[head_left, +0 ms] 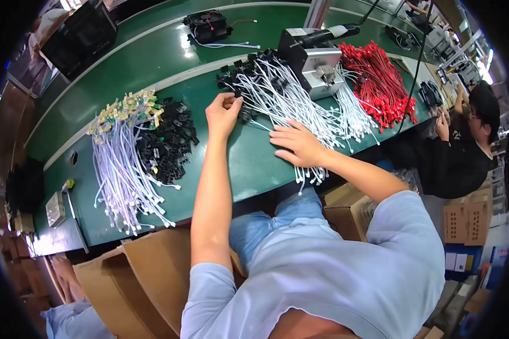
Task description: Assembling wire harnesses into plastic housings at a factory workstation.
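Note:
A large bundle of white cables (288,93) with black connectors (268,62) at its far end lies in front of me on the green workbench. My left hand (223,116) is at the left edge of this bundle, its thumb and fingers pinched together beside the black connectors. Whatever is between the fingertips is too small to make out. Across the near part of the white cables, my right hand (300,146) lies palm down with its fingers stretched out. Small white plugs (316,176) at the cable ends hang over the bench edge below it.
A metal device (322,70) stands behind the bundle, a handheld tool (329,35) on top. Red cables (379,85) lie right; lilac cables (121,169) and black plastic parts (167,141) lie left. Farther back sits a black fan (206,25). A cardboard box (152,277) stands below. A co-worker (464,141) sits right.

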Motion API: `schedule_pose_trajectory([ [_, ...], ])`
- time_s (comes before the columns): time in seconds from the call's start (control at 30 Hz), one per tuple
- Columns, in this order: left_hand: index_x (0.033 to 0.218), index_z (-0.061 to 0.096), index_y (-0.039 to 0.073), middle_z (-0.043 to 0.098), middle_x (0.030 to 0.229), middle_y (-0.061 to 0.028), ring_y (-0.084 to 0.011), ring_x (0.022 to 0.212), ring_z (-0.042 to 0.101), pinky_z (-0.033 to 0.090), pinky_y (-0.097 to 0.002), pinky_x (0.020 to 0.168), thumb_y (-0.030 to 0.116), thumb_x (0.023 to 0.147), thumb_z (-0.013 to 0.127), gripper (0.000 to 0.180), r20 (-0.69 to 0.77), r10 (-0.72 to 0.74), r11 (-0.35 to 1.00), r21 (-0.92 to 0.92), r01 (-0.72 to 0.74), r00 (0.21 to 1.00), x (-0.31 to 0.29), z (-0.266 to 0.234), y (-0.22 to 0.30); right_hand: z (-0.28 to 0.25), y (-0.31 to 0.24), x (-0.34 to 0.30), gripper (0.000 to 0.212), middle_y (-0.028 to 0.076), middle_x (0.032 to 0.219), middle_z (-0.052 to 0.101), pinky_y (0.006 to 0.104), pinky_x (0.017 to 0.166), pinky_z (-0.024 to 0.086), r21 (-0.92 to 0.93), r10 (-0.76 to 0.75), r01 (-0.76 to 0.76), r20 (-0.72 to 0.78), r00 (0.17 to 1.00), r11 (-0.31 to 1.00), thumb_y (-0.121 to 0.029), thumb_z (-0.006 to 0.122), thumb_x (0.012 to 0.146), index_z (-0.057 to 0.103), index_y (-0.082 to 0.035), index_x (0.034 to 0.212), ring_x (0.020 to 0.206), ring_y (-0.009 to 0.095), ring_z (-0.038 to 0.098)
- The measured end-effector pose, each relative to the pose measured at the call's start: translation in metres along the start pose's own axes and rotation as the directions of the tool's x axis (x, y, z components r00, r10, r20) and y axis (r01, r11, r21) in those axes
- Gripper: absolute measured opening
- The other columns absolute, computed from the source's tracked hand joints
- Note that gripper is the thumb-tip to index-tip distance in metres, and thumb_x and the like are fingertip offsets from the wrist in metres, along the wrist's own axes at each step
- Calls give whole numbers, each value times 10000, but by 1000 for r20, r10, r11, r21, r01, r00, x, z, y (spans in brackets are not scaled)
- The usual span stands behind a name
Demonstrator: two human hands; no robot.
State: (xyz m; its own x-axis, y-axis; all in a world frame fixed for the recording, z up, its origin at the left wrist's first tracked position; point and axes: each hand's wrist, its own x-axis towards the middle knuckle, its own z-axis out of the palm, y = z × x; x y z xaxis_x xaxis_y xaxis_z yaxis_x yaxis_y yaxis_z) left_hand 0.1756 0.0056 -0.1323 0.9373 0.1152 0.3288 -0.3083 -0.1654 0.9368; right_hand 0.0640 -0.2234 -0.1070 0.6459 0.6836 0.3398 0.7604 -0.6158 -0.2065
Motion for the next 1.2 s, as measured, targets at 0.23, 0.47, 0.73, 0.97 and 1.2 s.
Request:
schedule_pose_trajectory([
  [0.23,941,673,42,616,874,-47,-178,778,586,492,-329,764,257,608,868,442,181,305,801,482,-355,935,-5,-16,22,-47,16,29,154,51,957,689,359,823,440,-106,63,-143,-545,836,984,-137,731,792,685,-64,920,890,217,638],
  [0.47,912,720,110,656,801,-67,-196,746,640,432,-301,778,291,635,836,351,415,-98,893,438,-104,905,-4,-49,23,-45,68,75,123,111,881,648,463,604,518,-343,379,-421,-185,907,840,-177,603,863,629,-75,925,745,335,649],
  [0.73,1077,695,98,636,855,-75,-218,819,631,492,-339,784,212,641,833,471,570,15,889,368,-271,822,-13,-46,12,-66,68,61,105,122,851,658,452,647,518,-217,265,-370,-395,879,903,-146,565,896,652,-88,910,764,353,649],
  [0.97,840,721,61,657,833,-116,-299,833,616,507,-373,753,67,652,755,191,258,358,875,242,-419,897,0,-3,8,-110,99,141,203,159,1028,677,383,793,514,-147,97,-218,-571,815,965,-126,556,937,662,-36,1084,932,334,649],
  [1.2,970,696,31,618,876,-86,-179,762,630,525,-294,706,41,733,772,249,217,117,958,233,-167,969,1,-25,-4,-52,27,122,187,143,872,660,391,744,510,-9,108,-111,-155,982,994,-187,717,788,674,-63,921,856,298,636],
])
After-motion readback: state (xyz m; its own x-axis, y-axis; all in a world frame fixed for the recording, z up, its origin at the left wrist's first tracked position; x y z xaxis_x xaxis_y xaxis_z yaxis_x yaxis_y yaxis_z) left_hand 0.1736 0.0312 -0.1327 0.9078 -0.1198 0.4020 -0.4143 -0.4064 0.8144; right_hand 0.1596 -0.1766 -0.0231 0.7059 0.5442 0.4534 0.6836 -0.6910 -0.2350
